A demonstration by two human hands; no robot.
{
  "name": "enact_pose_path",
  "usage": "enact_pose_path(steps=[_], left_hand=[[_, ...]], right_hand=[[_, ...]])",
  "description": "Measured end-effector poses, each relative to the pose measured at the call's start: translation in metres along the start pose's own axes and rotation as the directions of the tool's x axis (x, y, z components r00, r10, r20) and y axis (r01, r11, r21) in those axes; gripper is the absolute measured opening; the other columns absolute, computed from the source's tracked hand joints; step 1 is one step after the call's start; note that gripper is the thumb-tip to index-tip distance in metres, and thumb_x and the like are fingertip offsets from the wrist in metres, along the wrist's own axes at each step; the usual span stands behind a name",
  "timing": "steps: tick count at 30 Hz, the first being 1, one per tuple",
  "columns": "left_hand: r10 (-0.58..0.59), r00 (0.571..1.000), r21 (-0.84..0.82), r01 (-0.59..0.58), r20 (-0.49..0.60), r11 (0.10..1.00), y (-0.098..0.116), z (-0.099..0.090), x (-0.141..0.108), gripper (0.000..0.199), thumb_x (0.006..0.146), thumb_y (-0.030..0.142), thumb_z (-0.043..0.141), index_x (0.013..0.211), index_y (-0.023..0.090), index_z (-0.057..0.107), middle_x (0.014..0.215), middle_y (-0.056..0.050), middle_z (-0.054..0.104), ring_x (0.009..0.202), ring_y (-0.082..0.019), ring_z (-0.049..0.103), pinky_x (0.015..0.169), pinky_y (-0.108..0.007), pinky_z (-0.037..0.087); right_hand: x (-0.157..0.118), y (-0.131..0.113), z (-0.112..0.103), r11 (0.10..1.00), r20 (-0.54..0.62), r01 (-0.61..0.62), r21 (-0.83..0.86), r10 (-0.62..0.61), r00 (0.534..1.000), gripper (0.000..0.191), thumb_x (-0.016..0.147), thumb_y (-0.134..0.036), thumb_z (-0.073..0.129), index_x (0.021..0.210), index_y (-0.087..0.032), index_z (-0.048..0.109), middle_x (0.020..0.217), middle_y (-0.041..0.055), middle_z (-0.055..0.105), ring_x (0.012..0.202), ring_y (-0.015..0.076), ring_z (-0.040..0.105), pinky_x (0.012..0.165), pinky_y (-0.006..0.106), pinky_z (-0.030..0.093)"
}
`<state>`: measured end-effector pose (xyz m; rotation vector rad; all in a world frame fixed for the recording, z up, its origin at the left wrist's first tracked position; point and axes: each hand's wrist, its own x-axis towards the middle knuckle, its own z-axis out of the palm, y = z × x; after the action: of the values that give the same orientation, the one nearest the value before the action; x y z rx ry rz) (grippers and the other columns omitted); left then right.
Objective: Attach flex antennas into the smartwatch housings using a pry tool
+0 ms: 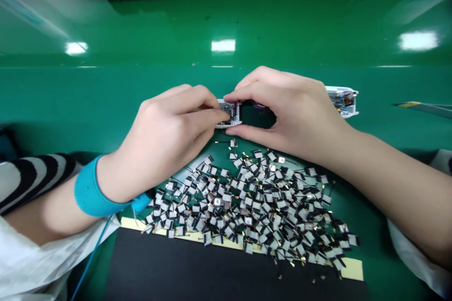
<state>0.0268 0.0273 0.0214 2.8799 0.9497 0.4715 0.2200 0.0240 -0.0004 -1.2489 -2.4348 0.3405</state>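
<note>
Both hands are closed in on a small white module (pixel 230 114) that sits on the green bench (pixel 226 23), just above a heap of black-and-white tabs (pixel 243 202) with fine wires. The left hand (pixel 165 138) has its fingers curled together, the tips gripping the module's left end. The right hand (pixel 286 113) arches over from the other side, its forefinger reaching the top edge and its thumb lying along the lower edge, so the two seem to pinch the part between them, though the fingers hide exactly where they bear. Work this small looks best done with a light, even pinch, wrists low, keeping the exposed circuit board clear of pressure. Room is tight below: the tabs lie just under the hands, and their loose wires could snag. A second module (pixel 342 101) rests just beyond the right hand, with open bench above and to the right. A blue wrist strap (pixel 92 192) circles the left wrist, its cord (pixel 92 254) trailing down toward a black mat (pixel 212 268).
</note>
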Motion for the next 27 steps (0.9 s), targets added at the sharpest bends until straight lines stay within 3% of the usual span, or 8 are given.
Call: enact_pose_path(steps=[27], left_hand=[[0.029, 0.998, -0.029, -0.031, -0.051, 0.999, 0.0001, 0.0016, -0.0002, 0.013, 0.083, 0.019, 0.050, 0.086, 0.018, 0.063, 0.087, -0.002, 0.061, 0.078, -0.014, 0.057, 0.065, -0.024, 0.045]], right_hand=[[0.0001, -0.0011, -0.0001, 1.000, -0.006, -0.015, 0.003, 0.015, 1.000, 0.034, 0.074, -0.043, 0.059, 0.100, -0.020, 0.058, 0.099, 0.0036, 0.057, 0.088, 0.0199, 0.056, 0.068, 0.029, 0.045]])
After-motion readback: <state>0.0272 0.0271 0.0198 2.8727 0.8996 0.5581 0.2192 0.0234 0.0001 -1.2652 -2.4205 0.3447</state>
